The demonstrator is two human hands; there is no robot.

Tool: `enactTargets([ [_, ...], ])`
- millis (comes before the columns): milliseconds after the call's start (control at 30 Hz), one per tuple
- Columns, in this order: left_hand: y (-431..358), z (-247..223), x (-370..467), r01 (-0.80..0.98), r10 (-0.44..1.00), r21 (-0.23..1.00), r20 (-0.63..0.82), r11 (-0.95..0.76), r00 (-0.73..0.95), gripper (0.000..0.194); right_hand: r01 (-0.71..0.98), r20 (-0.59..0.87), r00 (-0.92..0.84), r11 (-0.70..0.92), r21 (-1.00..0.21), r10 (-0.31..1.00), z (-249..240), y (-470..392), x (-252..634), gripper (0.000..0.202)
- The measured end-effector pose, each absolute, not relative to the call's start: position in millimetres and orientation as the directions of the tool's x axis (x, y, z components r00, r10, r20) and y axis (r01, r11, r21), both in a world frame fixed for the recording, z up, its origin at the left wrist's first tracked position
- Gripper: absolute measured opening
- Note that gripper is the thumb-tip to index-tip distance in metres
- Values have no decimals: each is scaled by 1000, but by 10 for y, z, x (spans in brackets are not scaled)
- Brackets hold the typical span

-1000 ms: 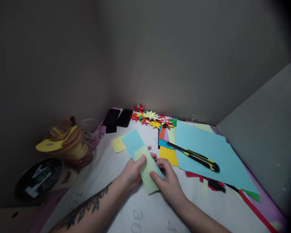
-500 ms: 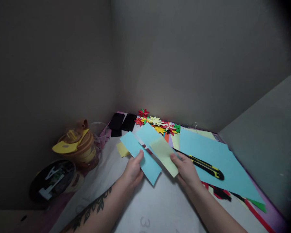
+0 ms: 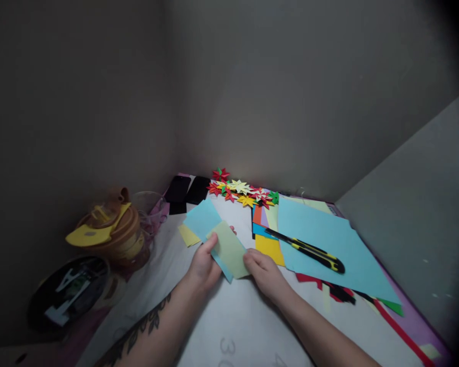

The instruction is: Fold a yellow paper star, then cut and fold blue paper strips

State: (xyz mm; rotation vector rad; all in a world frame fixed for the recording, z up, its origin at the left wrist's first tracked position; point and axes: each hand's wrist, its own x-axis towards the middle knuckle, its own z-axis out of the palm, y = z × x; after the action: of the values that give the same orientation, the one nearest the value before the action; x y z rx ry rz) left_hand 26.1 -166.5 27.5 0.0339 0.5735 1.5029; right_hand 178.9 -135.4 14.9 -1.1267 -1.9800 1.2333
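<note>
Between my hands is a pale green paper piece (image 3: 229,251), lying over a light blue paper piece (image 3: 224,271) whose lower edge shows beneath it. My left hand (image 3: 205,262) grips both at their left side, thumb on top. The fingers of my right hand (image 3: 260,267) pinch the right edge of the pale green piece. Just beyond my left hand, another light blue paper (image 3: 202,218) rests over a small yellow paper (image 3: 188,236).
A large light blue sheet (image 3: 329,239) at right carries a black and yellow cutter (image 3: 317,256). Folded paper stars (image 3: 239,187) line the back edge. Two dark phones, a brown lidded container (image 3: 117,232) and a round black object (image 3: 69,293) are at left. Red and black scraps lie at right.
My right hand has moved left, bringing the pale green piece over the light blue one in my left hand. The gap between the pieces has closed. The view has shifted slightly.
</note>
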Motion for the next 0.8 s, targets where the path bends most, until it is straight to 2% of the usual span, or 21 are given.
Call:
enactTargets([
  [67, -1645, 285, 228, -922, 917, 377, -392, 89, -72, 31, 397, 67, -548, 330, -856, 834, 164, -1339, 1787, 43],
  [167, -1596, 289, 164, -916, 880, 399, -451, 50, -148, 33, 449, 101, -549, 395, -801, 830, 171, -1305, 1818, 41],
  [267, -1548, 292, 98, -919, 872, 393, -457, 22, -174, 36, 465, 99, -557, 408, -785, 825, 170, -1264, 1884, 39],
  [367, -1521, 294, 55, -916, 884, 401, -430, 5, -183, 41, 485, 48, -525, 345, -804, 850, 173, -1233, 1945, 33],
  [533, -1497, 297, -31, -908, 875, 408, -402, -92, -269, 43, 485, -37, -361, 154, -861, 932, 194, -1165, 2040, 21],
  [700, -1479, 325, -155, -884, 823, 431, -426, -182, -377, 39, 433, 9, -143, 70, -899, 990, 177, -897, 2277, 26],
  [767, -1511, 325, -129, -904, 849, 415, -436, -105, -299, 38, 366, 53, -2, 50, -929, 999, 183, -720, 2328, 29],
  [800, -1541, 316, -89, -920, 880, 393, -434, -8, -193, 38, 345, 78, 50, 56, -937, 996, 196, -626, 2317, 29],
])
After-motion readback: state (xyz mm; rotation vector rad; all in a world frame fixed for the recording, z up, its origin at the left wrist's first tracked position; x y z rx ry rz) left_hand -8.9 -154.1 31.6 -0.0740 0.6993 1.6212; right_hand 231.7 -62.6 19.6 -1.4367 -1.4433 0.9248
